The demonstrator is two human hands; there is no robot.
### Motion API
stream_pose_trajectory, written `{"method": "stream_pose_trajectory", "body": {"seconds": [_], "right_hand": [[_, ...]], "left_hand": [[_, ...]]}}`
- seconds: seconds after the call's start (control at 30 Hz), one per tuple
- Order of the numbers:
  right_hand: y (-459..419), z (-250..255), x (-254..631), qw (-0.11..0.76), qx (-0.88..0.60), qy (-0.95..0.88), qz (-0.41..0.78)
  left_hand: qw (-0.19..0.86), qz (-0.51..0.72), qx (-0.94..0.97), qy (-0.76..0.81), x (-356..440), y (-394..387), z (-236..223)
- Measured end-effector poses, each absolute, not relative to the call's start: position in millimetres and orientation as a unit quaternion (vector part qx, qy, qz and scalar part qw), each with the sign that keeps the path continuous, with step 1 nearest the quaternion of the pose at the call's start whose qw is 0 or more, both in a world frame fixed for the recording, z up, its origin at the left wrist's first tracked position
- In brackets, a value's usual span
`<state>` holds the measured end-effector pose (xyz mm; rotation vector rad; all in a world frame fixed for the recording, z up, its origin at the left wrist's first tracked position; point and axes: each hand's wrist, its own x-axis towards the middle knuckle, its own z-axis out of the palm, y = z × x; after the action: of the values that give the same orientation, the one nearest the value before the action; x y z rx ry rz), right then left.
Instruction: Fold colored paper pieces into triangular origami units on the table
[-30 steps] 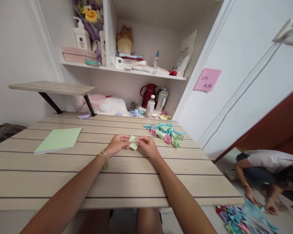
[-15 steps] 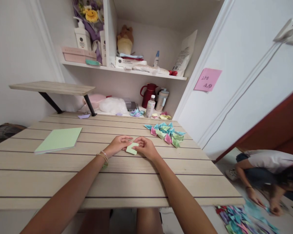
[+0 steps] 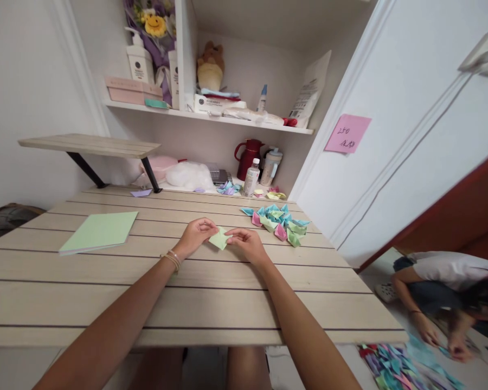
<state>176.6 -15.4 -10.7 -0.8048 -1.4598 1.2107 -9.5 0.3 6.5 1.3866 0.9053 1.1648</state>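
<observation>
Left hand (image 3: 197,237) and right hand (image 3: 249,246) over a slatted worktop (image 3: 211,309), each grip pinched narrow on the small folded green paper (image 3: 219,239) between them, green-topped paper stack (image 3: 100,233) at left, multicoloured folded papers (image 3: 277,218) beyond the right hand.

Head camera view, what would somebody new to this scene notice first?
Probably the small folded green paper pinched between the left hand and right hand above the table. Next might be the colorful cluster of folded papers just beyond the right hand, and the bright pink note on the wall at right. At lower right, a co-worker crouches beside a multicolored paper pile on the floor.
</observation>
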Motion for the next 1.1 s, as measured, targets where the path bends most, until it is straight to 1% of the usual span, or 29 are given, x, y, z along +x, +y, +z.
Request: {"method": "stream_pose_trajectory", "body": {"seconds": [0.13, 0.23, 0.4, 0.53, 0.7, 0.87, 1.0, 1.1], "right_hand": [[-14.2, -9.2, 176.9, 0.574, -0.356, -0.567, 0.472], [-15.0, -7.1, 177.1, 0.599, -0.369, -0.548, 0.453], [-14.5, -7.6, 176.6, 0.598, -0.364, -0.553, 0.452], [-11.8, -11.0, 175.8, 0.602, -0.385, -0.550, 0.432], [-10.8, -14.8, 173.5, 0.613, -0.430, -0.534, 0.392], [-9.3, -17.6, 172.0, 0.630, -0.436, -0.504, 0.400], [-9.1, -16.8, 171.8, 0.625, -0.428, -0.514, 0.403], [-11.3, -15.0, 171.3, 0.625, -0.430, -0.519, 0.393]], "left_hand": [[0.537, 0.492, 0.575, 0.374, -6.0, -2.3, 6.4], [0.528, 0.484, 0.595, 0.365, -5.8, -3.8, 4.8], [0.480, 0.507, 0.614, 0.369, -6.0, -3.5, 4.0], [0.451, 0.496, 0.648, 0.362, -3.6, -4.9, 5.4], [0.483, 0.481, 0.628, 0.376, 4.2, -9.1, 1.4], [0.495, 0.482, 0.618, 0.374, 8.4, -8.4, -2.6], [0.488, 0.496, 0.612, 0.375, 7.8, -6.6, -3.3], [0.506, 0.498, 0.598, 0.373, 8.4, -6.9, -4.3]]}}
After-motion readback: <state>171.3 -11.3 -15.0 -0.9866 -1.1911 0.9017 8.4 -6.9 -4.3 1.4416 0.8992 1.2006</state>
